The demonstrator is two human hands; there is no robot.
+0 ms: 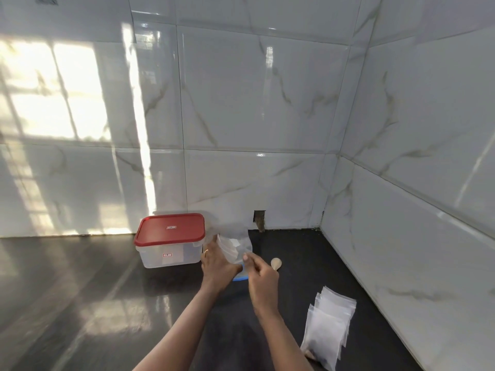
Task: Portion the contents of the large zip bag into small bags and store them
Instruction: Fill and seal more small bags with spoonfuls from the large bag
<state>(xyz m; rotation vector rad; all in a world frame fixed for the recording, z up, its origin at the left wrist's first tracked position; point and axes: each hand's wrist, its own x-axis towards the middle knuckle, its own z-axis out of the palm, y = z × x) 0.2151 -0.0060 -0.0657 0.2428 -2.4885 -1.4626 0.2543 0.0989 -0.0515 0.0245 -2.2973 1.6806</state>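
Zip bag (235, 245) is looking floppy and slick, so both hands are pinching it: left hand (217, 265) at 9 o'clock, right hand (261, 274) fingers (247, 259) gripping the edge.

counter (80, 290): dark, glossy | wall tiles (254, 103): glossy marble-look | container (171, 254): clear plastic | small bags (329, 325): clear film

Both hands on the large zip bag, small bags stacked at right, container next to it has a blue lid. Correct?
Not quite: in the head view the container has a red lid, not blue. The rest holds: left hand and right hand on the large zip bag, small bags stacked at right.
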